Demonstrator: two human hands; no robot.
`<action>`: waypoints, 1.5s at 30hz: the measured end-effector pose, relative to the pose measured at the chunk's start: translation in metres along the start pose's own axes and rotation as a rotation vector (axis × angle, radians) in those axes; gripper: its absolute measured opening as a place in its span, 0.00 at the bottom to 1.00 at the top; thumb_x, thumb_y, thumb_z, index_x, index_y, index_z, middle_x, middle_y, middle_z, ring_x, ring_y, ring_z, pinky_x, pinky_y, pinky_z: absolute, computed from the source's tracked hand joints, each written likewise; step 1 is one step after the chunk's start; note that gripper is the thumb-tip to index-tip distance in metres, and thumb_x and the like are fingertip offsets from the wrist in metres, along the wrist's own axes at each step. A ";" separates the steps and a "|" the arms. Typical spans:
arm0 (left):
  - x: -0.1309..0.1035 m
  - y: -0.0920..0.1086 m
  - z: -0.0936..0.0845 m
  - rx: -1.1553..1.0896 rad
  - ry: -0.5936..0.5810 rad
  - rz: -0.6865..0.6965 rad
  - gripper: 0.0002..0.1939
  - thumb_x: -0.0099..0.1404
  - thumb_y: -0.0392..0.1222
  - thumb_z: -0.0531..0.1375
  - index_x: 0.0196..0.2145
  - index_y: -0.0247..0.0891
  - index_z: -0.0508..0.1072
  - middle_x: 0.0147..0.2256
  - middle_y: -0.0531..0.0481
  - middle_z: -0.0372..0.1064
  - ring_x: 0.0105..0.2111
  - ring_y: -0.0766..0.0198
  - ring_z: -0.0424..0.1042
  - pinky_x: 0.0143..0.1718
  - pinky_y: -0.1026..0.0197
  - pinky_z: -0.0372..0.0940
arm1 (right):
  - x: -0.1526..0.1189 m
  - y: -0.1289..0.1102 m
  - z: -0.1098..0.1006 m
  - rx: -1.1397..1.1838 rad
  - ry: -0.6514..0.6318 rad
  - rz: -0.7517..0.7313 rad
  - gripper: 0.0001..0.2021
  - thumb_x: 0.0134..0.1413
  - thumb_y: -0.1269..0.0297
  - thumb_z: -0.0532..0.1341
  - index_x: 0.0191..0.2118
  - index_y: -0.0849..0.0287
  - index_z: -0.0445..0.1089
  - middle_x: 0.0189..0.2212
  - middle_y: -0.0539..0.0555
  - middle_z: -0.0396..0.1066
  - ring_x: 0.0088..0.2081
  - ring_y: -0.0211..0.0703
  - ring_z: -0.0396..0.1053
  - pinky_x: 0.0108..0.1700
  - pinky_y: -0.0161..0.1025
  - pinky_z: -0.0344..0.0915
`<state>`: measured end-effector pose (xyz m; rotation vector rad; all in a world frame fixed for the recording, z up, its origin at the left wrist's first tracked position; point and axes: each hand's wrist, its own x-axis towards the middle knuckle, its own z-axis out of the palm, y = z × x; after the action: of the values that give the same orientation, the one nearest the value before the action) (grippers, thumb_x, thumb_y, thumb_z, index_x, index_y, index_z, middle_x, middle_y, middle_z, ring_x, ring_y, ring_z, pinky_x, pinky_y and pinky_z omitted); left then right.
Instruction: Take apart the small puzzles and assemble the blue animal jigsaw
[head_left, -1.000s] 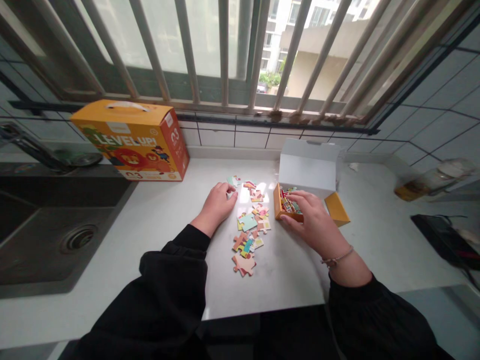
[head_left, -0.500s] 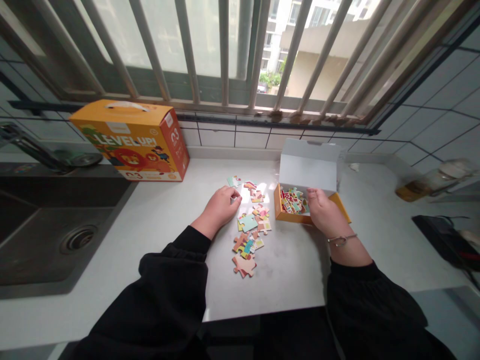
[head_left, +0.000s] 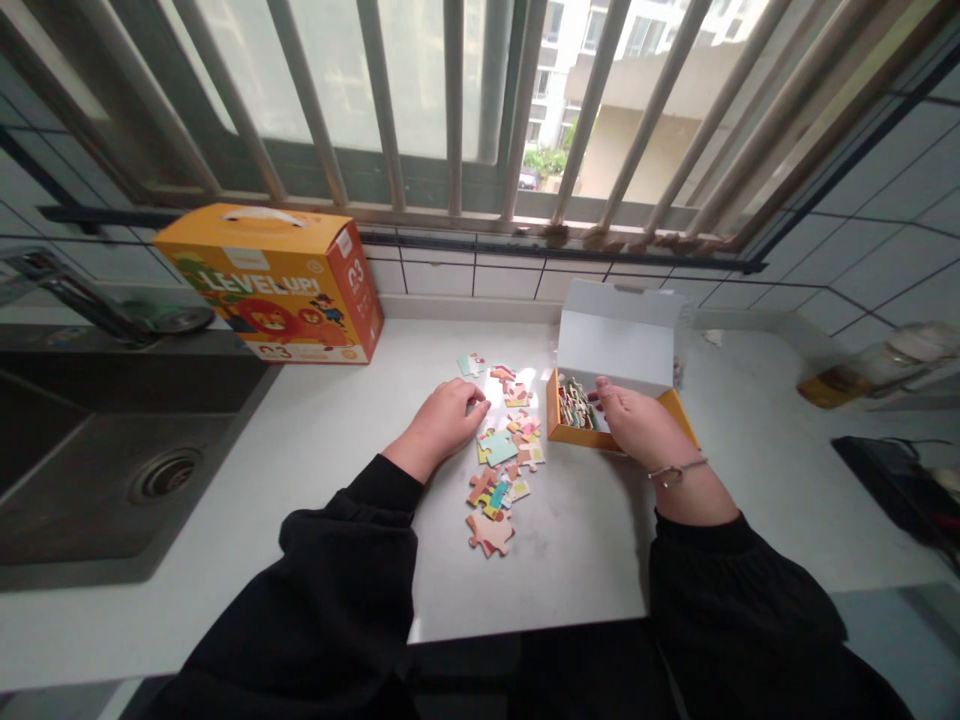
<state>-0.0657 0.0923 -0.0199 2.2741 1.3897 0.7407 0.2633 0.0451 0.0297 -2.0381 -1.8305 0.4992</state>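
Observation:
My left hand [head_left: 450, 413] rests on the counter beside the loose puzzle pieces [head_left: 498, 447], its fingers loosely bent, thumb apart, holding nothing. These pieces form a rough column, some overlapping. My right hand [head_left: 637, 425] reaches into the low orange box [head_left: 581, 436], whose pale lid [head_left: 619, 335] stands open at the back. Inside, puzzle pieces [head_left: 575, 403] stand tilted on edge at the left end, with my right fingertips closed against them. The box wall and the hand itself hide part of those fingers.
A large orange carton [head_left: 277, 290] with a lion picture stands at the back left, by the sink [head_left: 150, 440]. On the right are a glass jug [head_left: 877, 365] and a black device [head_left: 892, 495]. A barred window [head_left: 454, 120] lies behind the counter.
My right hand has moved left inside the box. The pieces there have shifted left and tipped from lying flatter to standing on edge. My left hand has hardly moved.

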 end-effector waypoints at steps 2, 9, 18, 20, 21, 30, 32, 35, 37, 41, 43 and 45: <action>-0.001 0.000 0.000 -0.003 -0.006 0.003 0.05 0.75 0.41 0.64 0.41 0.39 0.80 0.41 0.42 0.78 0.44 0.51 0.76 0.52 0.47 0.70 | 0.001 0.000 -0.001 -0.012 0.022 0.000 0.33 0.81 0.43 0.43 0.49 0.55 0.82 0.48 0.64 0.85 0.51 0.59 0.81 0.52 0.50 0.72; -0.008 0.009 -0.010 0.042 -0.121 0.051 0.17 0.75 0.56 0.66 0.47 0.39 0.80 0.45 0.40 0.76 0.45 0.49 0.76 0.53 0.47 0.71 | -0.029 -0.020 -0.005 0.026 0.406 -0.192 0.26 0.81 0.46 0.49 0.46 0.58 0.80 0.46 0.64 0.82 0.47 0.56 0.79 0.50 0.48 0.70; -0.021 0.015 -0.015 -0.020 -0.287 0.144 0.21 0.60 0.49 0.78 0.48 0.43 0.80 0.51 0.42 0.74 0.54 0.46 0.74 0.58 0.49 0.69 | -0.128 -0.083 0.068 -0.060 -0.071 -0.592 0.35 0.61 0.44 0.76 0.66 0.56 0.72 0.64 0.67 0.74 0.61 0.66 0.74 0.60 0.61 0.74; -0.022 0.011 -0.018 -0.051 -0.288 0.130 0.19 0.59 0.47 0.78 0.45 0.42 0.80 0.49 0.43 0.74 0.52 0.48 0.74 0.55 0.50 0.69 | -0.131 -0.086 0.084 -0.095 -0.118 -0.570 0.43 0.51 0.42 0.81 0.68 0.54 0.71 0.65 0.68 0.73 0.64 0.70 0.71 0.61 0.64 0.74; -0.022 0.008 -0.020 -0.063 -0.282 0.120 0.19 0.58 0.47 0.78 0.43 0.42 0.79 0.47 0.44 0.74 0.50 0.48 0.75 0.53 0.51 0.69 | -0.128 -0.088 0.089 -0.106 -0.130 -0.560 0.45 0.48 0.41 0.83 0.67 0.53 0.71 0.65 0.67 0.73 0.64 0.71 0.71 0.61 0.64 0.74; -0.024 -0.028 -0.047 -0.212 -0.155 -0.131 0.13 0.61 0.44 0.73 0.38 0.42 0.72 0.31 0.55 0.71 0.32 0.59 0.70 0.34 0.59 0.62 | -0.039 -0.121 0.110 -0.134 -0.149 -0.585 0.48 0.43 0.38 0.84 0.63 0.60 0.71 0.54 0.67 0.73 0.56 0.65 0.73 0.58 0.56 0.71; -0.024 -0.034 -0.049 -0.259 -0.101 -0.187 0.14 0.61 0.45 0.72 0.39 0.42 0.71 0.30 0.57 0.70 0.30 0.61 0.69 0.32 0.59 0.61 | -0.024 -0.129 0.116 -0.125 -0.142 -0.573 0.54 0.43 0.38 0.84 0.69 0.61 0.67 0.56 0.69 0.72 0.58 0.66 0.72 0.59 0.56 0.71; -0.022 -0.041 -0.046 -0.307 -0.047 -0.225 0.15 0.62 0.45 0.71 0.41 0.41 0.72 0.29 0.58 0.68 0.29 0.62 0.67 0.32 0.60 0.61 | -0.015 -0.132 0.120 -0.126 -0.112 -0.543 0.59 0.43 0.38 0.84 0.74 0.64 0.63 0.59 0.72 0.71 0.61 0.70 0.70 0.62 0.59 0.69; -0.022 -0.043 -0.043 -0.308 -0.031 -0.213 0.15 0.62 0.46 0.71 0.43 0.41 0.73 0.30 0.57 0.68 0.30 0.62 0.68 0.32 0.60 0.61 | -0.015 -0.129 0.118 -0.126 -0.067 -0.524 0.59 0.42 0.39 0.84 0.73 0.64 0.64 0.59 0.72 0.71 0.65 0.74 0.67 0.66 0.63 0.65; -0.023 -0.040 -0.042 -0.233 -0.015 -0.190 0.14 0.65 0.47 0.70 0.45 0.41 0.75 0.31 0.55 0.70 0.31 0.60 0.70 0.34 0.59 0.62 | -0.015 -0.119 0.112 -0.107 -0.015 -0.503 0.48 0.41 0.40 0.85 0.65 0.58 0.73 0.57 0.69 0.72 0.68 0.76 0.62 0.68 0.65 0.63; -0.024 -0.038 -0.046 -0.169 -0.012 -0.181 0.14 0.66 0.48 0.69 0.46 0.41 0.76 0.33 0.53 0.72 0.33 0.59 0.71 0.36 0.57 0.64 | -0.014 -0.115 0.111 -0.095 -0.021 -0.517 0.40 0.43 0.41 0.84 0.58 0.56 0.77 0.55 0.66 0.73 0.68 0.74 0.62 0.67 0.64 0.63; -0.025 -0.037 -0.052 -0.075 -0.009 -0.163 0.16 0.65 0.50 0.71 0.46 0.41 0.77 0.36 0.50 0.74 0.36 0.57 0.73 0.39 0.56 0.66 | -0.011 -0.114 0.111 -0.076 -0.034 -0.554 0.33 0.47 0.43 0.84 0.53 0.55 0.78 0.52 0.64 0.73 0.65 0.71 0.65 0.67 0.62 0.64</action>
<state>-0.1324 0.0883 -0.0056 2.0760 1.4966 0.7157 0.1098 0.0485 -0.0117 -1.4659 -2.3386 0.3075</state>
